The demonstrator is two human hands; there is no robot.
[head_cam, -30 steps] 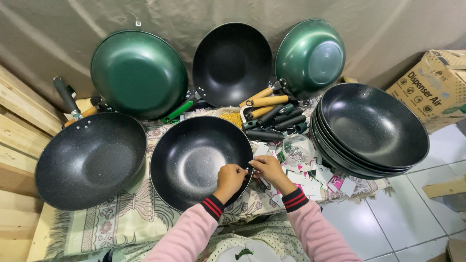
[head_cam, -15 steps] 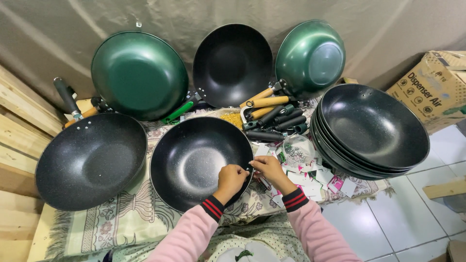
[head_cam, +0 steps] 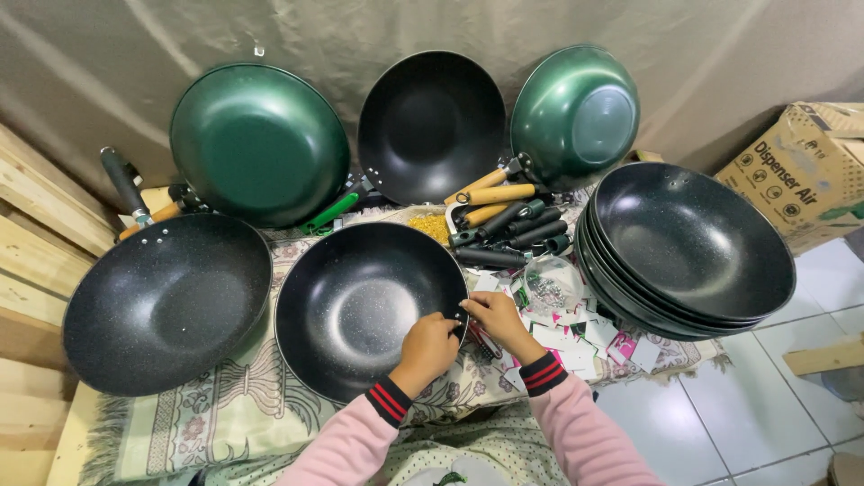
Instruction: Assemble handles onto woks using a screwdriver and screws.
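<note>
The black speckled wok point(head_cam: 364, 306) lies mouth-up on the patterned cloth point(head_cam: 207, 423), and everything else sits around it. The left hand point(head_cam: 430, 346) curls over its right rim, fingers clenched on the edge. The right hand point(head_cam: 493, 315) pinches something small just outside that rim, probably a fitting; what it is cannot be told. The wok looks like stiff, fairly heavy metal with a slick coated bowl, so the rim is the sound place to hold. Right of the wok lie loose handles point(head_cam: 504, 225), paper tags point(head_cam: 576, 324) and a stack of black woks point(head_cam: 688, 247).
</note>
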